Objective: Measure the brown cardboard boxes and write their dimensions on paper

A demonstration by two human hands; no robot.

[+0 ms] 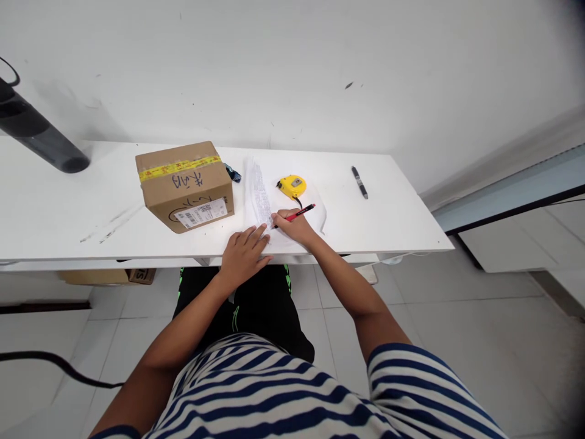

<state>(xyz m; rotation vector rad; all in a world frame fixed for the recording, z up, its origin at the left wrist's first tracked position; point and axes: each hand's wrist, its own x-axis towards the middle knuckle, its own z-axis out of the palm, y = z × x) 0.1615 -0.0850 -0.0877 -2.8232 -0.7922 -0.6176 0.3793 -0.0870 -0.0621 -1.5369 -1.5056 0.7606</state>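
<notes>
My right hand (294, 227) is closed around a red and black pen (301, 212), its tip down at the paper. Rows of handwriting cover part of the white paper sheets (258, 194). Flat across the paper's lower left edge and the desk's front edge lies my left hand (244, 255), fingers stretched out and holding nothing. Just beyond my right hand, a yellow tape measure (291, 186) with a black strap rests on the paper. To the left stands a taped cardboard box (185, 186) with dark handwriting and a shipping label.
The white desk (375, 222) backs against a wall. A dark pen (359, 182) lies at its right. A small dark packet (233, 173) sits behind the box. At far left stands a dark cylindrical object (41, 131). Another cardboard box (105, 277) is below the desk.
</notes>
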